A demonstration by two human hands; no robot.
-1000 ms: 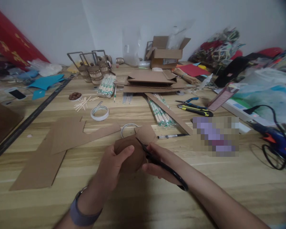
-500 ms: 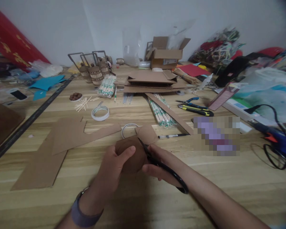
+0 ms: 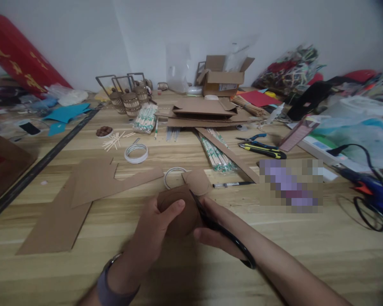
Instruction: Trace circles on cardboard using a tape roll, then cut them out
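Observation:
My left hand (image 3: 158, 225) grips a brown cardboard piece (image 3: 180, 219) near the middle of the table, its thumb lying on top. A curved line shows faintly on that piece. Black-handled scissors (image 3: 225, 231) are in my right hand (image 3: 218, 221), with the blades against the right edge of the cardboard. Just beyond lie another cardboard piece with a round outline (image 3: 198, 182) and a thin white ring (image 3: 167, 178). Larger cardboard offcuts (image 3: 57, 221) overlap on the left.
A tape roll (image 3: 136, 154), small sticks (image 3: 115, 141) and bagged sticks (image 3: 215, 153) lie farther back. To the right are a pen (image 3: 231, 184), a yellow-black cutter (image 3: 263, 150), pliers (image 3: 253, 137) and a blue glue gun (image 3: 370, 189).
The view has tilted slightly, so the scene sits a little lower. The cardboard in my left hand has turned slightly, and the scissors have shifted a little down and right.

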